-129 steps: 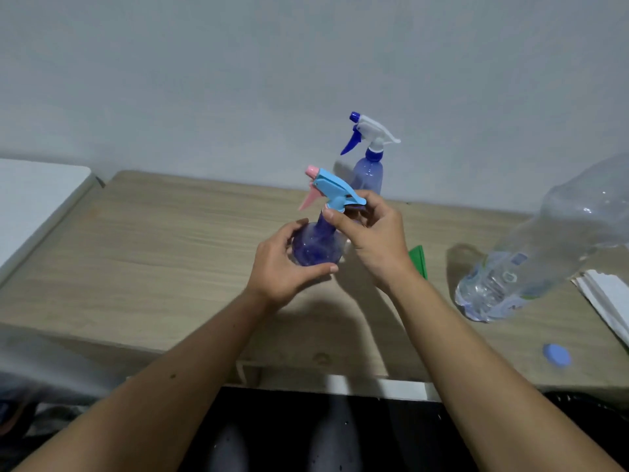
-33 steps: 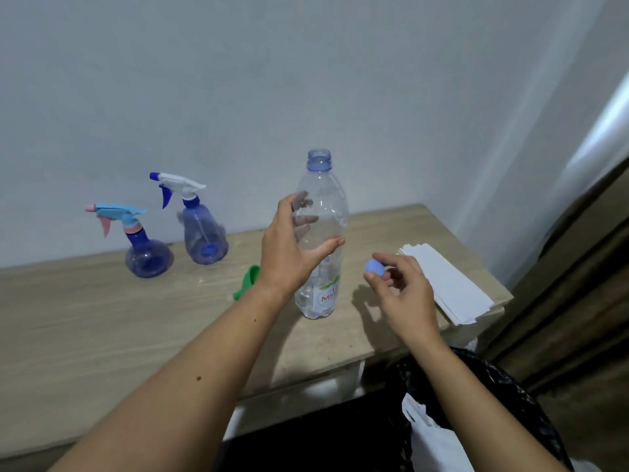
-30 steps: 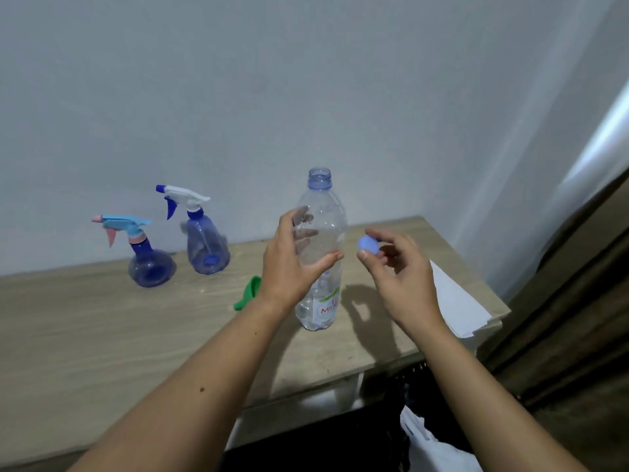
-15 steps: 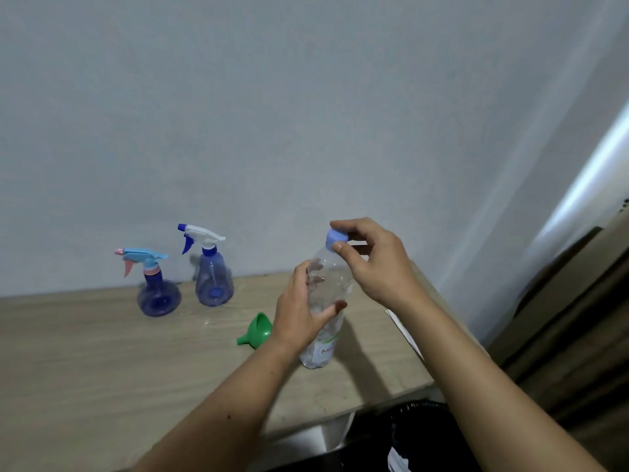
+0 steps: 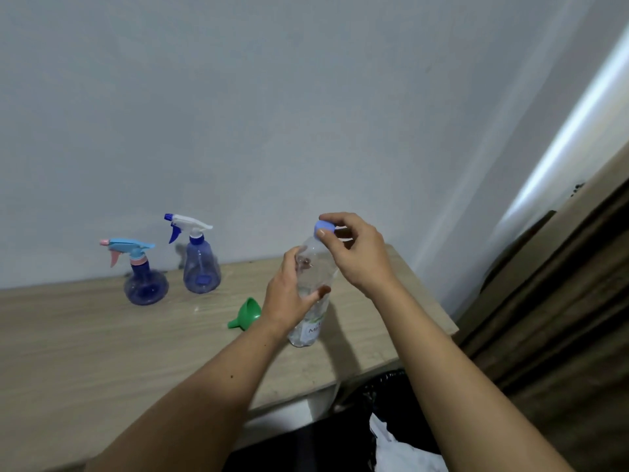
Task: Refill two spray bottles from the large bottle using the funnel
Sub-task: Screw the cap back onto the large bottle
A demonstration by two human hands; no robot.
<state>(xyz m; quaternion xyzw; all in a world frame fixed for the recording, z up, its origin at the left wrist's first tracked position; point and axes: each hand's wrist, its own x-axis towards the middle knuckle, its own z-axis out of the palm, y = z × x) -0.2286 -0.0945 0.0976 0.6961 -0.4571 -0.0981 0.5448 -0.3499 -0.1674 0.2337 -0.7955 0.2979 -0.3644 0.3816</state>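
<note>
- Standing upright on the wooden table (image 5: pixel 102 352), toward its right end, the large clear bottle (image 5: pixel 308 330) has the left hand (image 5: pixel 289 298) wrapped round its middle, thumb on the near side and fingertips showing through the plastic on the far side.
- The right hand (image 5: pixel 357 253) is at the bottle's top, thumb and fingers pinching the small blue cap (image 5: pixel 324 228), which sits on the bottle's mouth (whether it is screwed tight or only resting there cannot be told from this angle).
- The bottle carries a white label with green print low on its body; it looks nearly empty, though the clear plastic makes the level hard to read.
- A green funnel (image 5: pixel 246 315) lies tipped on its side on the table just left of the bottle, its spout pointing left and toward the near edge.
- Farther left, near the wall, two spray bottles stand upright side by side: a round-bellied blue one with a light-blue and pink trigger head (image 5: pixel 144 281), and to its right a cone-shaped blue one with a white and dark-blue trigger head (image 5: pixel 201 267). Both nozzles point left.
- Both sprayers are well apart from the hands.
- A brown curtain (image 5: pixel 561 318) hangs at the far right, beyond the table's end.
- Below the table's near edge a dark surface and something white show between the forearms.
</note>
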